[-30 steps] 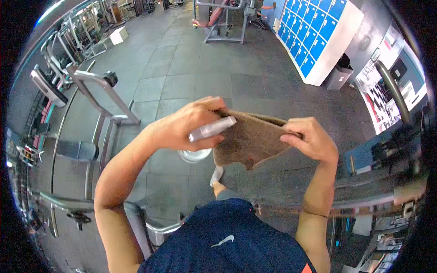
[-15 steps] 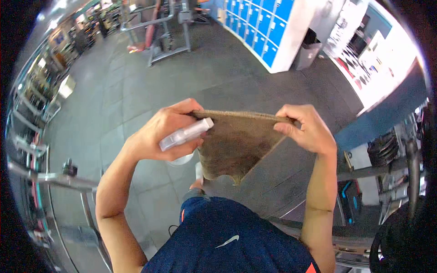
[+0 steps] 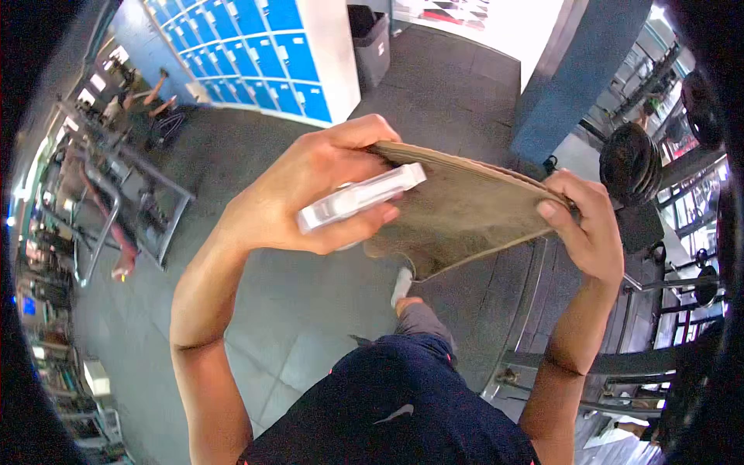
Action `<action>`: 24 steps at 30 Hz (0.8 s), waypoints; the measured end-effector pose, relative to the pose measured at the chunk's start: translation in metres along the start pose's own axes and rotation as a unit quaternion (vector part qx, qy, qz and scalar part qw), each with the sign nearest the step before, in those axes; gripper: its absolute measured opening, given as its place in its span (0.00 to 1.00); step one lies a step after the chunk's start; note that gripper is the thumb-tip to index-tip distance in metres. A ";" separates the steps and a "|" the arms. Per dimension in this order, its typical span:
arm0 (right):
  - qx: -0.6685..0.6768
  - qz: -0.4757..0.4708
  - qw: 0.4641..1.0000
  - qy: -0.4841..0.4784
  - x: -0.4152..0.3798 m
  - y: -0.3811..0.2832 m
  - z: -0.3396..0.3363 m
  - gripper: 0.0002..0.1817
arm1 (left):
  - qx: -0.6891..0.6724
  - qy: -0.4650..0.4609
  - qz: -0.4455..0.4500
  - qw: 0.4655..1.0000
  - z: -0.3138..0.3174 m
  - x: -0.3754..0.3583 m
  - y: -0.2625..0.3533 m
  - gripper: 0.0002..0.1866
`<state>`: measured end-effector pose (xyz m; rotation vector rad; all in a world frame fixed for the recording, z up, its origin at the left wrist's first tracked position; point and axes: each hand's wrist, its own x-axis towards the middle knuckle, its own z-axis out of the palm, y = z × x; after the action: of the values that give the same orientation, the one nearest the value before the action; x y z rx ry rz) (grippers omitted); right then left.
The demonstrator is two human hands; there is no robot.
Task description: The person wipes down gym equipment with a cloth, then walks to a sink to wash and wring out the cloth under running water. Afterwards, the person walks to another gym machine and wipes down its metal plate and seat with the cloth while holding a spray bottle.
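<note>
A brown cloth (image 3: pixel 465 205) is stretched between my two hands, its lower edge hanging loose. My left hand (image 3: pixel 318 182) is closed, pinching the cloth's upper left corner between thumb and fingers. That same hand also grips what looks like a spray bottle, whose white, partly clear plastic head (image 3: pixel 360 198) points toward the cloth; the rest of it is mostly hidden behind the hand. On the other side, my right hand (image 3: pixel 589 225) pinches the upper right corner. The cloth's top edge slopes down to the right.
Blue lockers (image 3: pixel 256 58) stand ahead, with a grey bin (image 3: pixel 372 46) beside them. A blue pillar (image 3: pixel 573 77) and black weight plates (image 3: pixel 629 163) are at the right. Gym machine frames (image 3: pixel 167 209) stand on the left. Dark matting covers the floor (image 3: pixel 310 310).
My view has turned to the right, so the lockers now appear further left and the pillar nearer the middle. The cloth has tilted, its right end lower. Both hands keep their hold.
</note>
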<state>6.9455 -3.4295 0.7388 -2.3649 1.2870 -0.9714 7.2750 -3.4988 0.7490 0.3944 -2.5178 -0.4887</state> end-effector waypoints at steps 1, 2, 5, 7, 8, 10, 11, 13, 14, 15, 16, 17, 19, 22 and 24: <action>-0.009 0.006 1.000 0.011 0.015 0.020 -0.004 0.12 | -0.007 -0.009 0.004 1.000 -0.001 0.022 -0.031 0.14; -0.026 0.041 0.999 0.010 0.035 0.036 0.000 0.13 | -0.014 -0.016 0.007 1.000 -0.002 0.035 -0.067 0.14; -0.014 0.035 0.999 0.023 0.101 0.108 -0.013 0.12 | -0.061 -0.032 -0.018 0.997 -0.003 0.095 -0.151 0.15; 0.015 0.049 0.999 0.020 0.156 0.157 -0.020 0.12 | -0.122 -0.025 -0.051 0.991 -0.007 0.128 -0.212 0.15; 0.031 0.054 0.998 0.013 0.184 0.178 -0.022 0.11 | -0.082 -0.023 -0.027 0.996 -0.014 0.145 -0.239 0.16; 0.050 0.066 0.997 -0.007 0.233 0.212 -0.025 0.11 | -0.073 -0.023 -0.039 0.996 -0.032 0.168 -0.282 0.16; 0.059 0.074 0.995 -0.020 0.256 0.230 -0.026 0.11 | -0.072 -0.022 -0.047 0.996 -0.039 0.180 -0.302 0.16; 0.081 0.065 0.994 -0.023 0.303 0.273 -0.021 0.10 | -0.054 -0.011 -0.064 0.996 -0.051 0.201 -0.351 0.16; 0.094 0.063 0.993 -0.026 0.326 0.295 -0.018 0.10 | -0.065 -0.005 -0.076 0.995 -0.055 0.212 -0.377 0.16; 0.107 0.061 0.992 -0.028 0.348 0.319 -0.015 0.10 | -0.075 -0.001 -0.088 0.993 -0.055 0.223 -0.404 0.16; 0.108 0.056 0.992 -0.034 0.365 0.341 -0.015 0.10 | -0.114 0.002 -0.117 0.987 -0.053 0.235 -0.430 0.16; 0.096 0.046 0.993 -0.041 0.387 0.363 -0.015 0.10 | -0.152 0.008 -0.145 0.978 -0.051 0.246 -0.454 0.16; 0.073 0.028 0.995 -0.055 0.439 0.410 -0.013 0.10 | -0.084 -0.022 -0.081 0.993 -0.061 0.276 -0.520 0.17; 0.052 0.053 0.995 -0.069 0.502 0.474 -0.021 0.09 | -0.077 -0.044 0.014 0.996 -0.056 0.330 -0.627 0.20; 0.008 0.082 0.995 -0.059 0.539 0.519 -0.037 0.08 | -0.069 -0.065 0.100 0.990 -0.056 0.383 -0.697 0.21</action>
<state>6.7945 -4.1636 0.7220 -2.2278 1.3953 -0.7781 7.1178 -4.2769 0.6743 0.0579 -2.5933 -0.6218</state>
